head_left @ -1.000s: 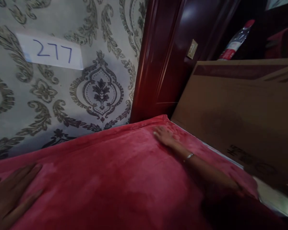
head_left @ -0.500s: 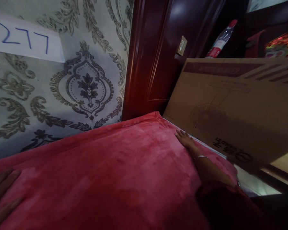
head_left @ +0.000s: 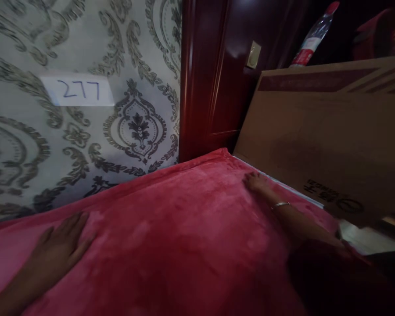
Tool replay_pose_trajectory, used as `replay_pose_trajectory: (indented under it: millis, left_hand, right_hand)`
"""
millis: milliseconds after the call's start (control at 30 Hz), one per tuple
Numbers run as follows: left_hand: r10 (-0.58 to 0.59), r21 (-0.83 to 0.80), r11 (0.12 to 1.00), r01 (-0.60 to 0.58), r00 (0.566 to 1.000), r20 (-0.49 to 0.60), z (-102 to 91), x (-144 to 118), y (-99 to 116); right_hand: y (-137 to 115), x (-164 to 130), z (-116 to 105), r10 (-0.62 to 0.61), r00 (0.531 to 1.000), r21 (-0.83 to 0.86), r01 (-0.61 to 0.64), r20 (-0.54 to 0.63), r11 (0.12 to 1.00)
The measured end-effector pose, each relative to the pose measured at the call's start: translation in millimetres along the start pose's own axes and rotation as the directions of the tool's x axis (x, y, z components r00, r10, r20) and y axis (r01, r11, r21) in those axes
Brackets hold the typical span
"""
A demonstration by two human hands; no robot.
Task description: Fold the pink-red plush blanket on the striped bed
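A red plush bed cover point(head_left: 171, 219) spreads over a bed-like surface, slightly wrinkled. My left hand point(head_left: 59, 245) lies flat on its left part, the thumb apart from the other fingers. Toward the far right corner, my right hand point(head_left: 255, 181) rests on the cover close to its edge, with a bracelet on the wrist. Its fingers look a little bent, and no fold of cloth shows between them. A pale strip point(head_left: 283, 186) runs along that edge of the bed.
A large cardboard box point(head_left: 319, 131) stands against the right side, with a plastic bottle point(head_left: 311, 41) behind its top edge. Patterned wallpaper point(head_left: 138, 127) bears a paper sign point(head_left: 80, 91) reading 277. A dark red door point(head_left: 213, 79) rises beyond the far corner.
The view has shifted left and farther back, bringing more of my left hand into sight on the cover. My right hand's outstretched fingers have bent somewhat, staying near the same edge.
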State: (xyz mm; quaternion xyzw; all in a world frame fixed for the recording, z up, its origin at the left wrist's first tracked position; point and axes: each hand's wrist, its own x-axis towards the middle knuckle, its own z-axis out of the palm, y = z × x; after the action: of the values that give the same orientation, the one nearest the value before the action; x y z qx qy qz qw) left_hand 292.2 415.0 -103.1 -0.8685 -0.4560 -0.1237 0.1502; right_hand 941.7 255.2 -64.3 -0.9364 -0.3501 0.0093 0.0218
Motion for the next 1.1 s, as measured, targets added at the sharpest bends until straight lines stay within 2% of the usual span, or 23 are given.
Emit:
replay_pose_trajectory:
  millis: [67, 133, 167, 233, 300, 333, 400, 500, 533, 567, 633, 700, 800, 933, 1100]
  left_hand:
    - [0.015, 0.022, 1.0, -0.018, 0.992, 0.122, -21.5, 1.0, 13.0]
    - [-0.034, -0.026, 0.999, 0.039, 0.98, 0.197, -42.9, 1.8, 24.8]
    - [-0.048, -0.07, 0.995, 0.066, 0.97, 0.237, -52.8, 1.3, 29.9]
    - [0.019, -0.176, 0.984, 0.018, 0.978, 0.205, -71.0, -3.1, 38.5]
    - [0.039, -0.204, 0.979, 0.0, 0.982, 0.187, -87.0, -14.8, 46.8]
    - [0.025, -0.2, 0.98, 0.014, 0.981, 0.192, -94.4, -23.6, 52.0]
    - [-0.022, -0.18, 0.982, 0.065, 0.972, 0.232, -107.7, -46.6, 66.3]
    - [-0.061, -0.159, 0.98, 0.119, 0.943, 0.328, -121.6, -88.0, 94.7]
    - [-0.065, -0.151, 0.981, 0.125, 0.933, 0.353, -124.0, -101.7, 103.6]
    - [-0.067, -0.144, 0.981, 0.129, 0.927, 0.37, -125.1, -114.9, 110.9]
    - [-0.095, -0.125, 0.98, 0.152, 0.922, 0.375, -123.9, -138.6, 119.1]
    - [-0.163, -0.096, 0.973, 0.209, 0.921, 0.354, -120.0, -158.5, 118.3]
    - [-0.274, -0.067, 0.95, 0.304, 0.918, 0.287, -114.2, -181.8, 108.7]
    - [-0.354, -0.086, 0.922, 0.378, 0.912, 0.208, -114.0, -201.2, 104.6]
    - [-0.394, -0.069, 0.908, 0.412, 0.9, 0.186, -117.9, -210.5, 112.6]
  right_hand:
    - [-25.7, -26.5, 0.1, -0.167, 0.986, 0.013, 0.167, 0.009, 0.986]
    - [-53.4, -66.3, 5.3, -0.368, 0.93, 0.038, 0.367, 0.017, 0.929]
    - [-65.1, -89.8, 9.1, -0.469, 0.883, 0.057, 0.467, 0.026, 0.882]
    - [-79.7, -138.2, 17.0, -0.645, 0.762, 0.098, 0.639, 0.057, 0.763]
    - [-80.6, -178.7, 23.7, -0.75, 0.656, 0.112, 0.741, 0.087, 0.662]
    - [-77.3, -193.6, 26.2, -0.77, 0.631, 0.103, 0.763, 0.099, 0.638]
    - [-68.3, -212.7, 29.0, -0.77, 0.628, 0.069, 0.768, 0.111, 0.636]
    - [-63.8, -229.4, 29.0, -0.721, 0.684, 0.034, 0.723, 0.106, 0.69]
    - [-66.6, -236.1, 28.7, -0.718, 0.691, 0.028, 0.719, 0.087, 0.695]
    - [-71.3, -244.3, 28.7, -0.731, 0.68, 0.024, 0.731, 0.061, 0.682]
    - [-83.6, -264.5, 30.7, -0.786, 0.618, 0.026, 0.786, 0.023, 0.618]
    - [-94.7, -284.9, 35.4, -0.823, 0.567, 0.031, 0.823, 0.022, 0.568]
    - [-100.9, -303.6, 44.7, -0.822, 0.569, 0.026, 0.822, 0.005, 0.569]
    - [-95.9, -304.0, 54.0, -0.828, 0.557, 0.024, 0.83, -0.065, 0.557]
    - [-94.6, -295.3, 66.6, -0.826, 0.556, 0.029, 0.831, -0.094, 0.556]
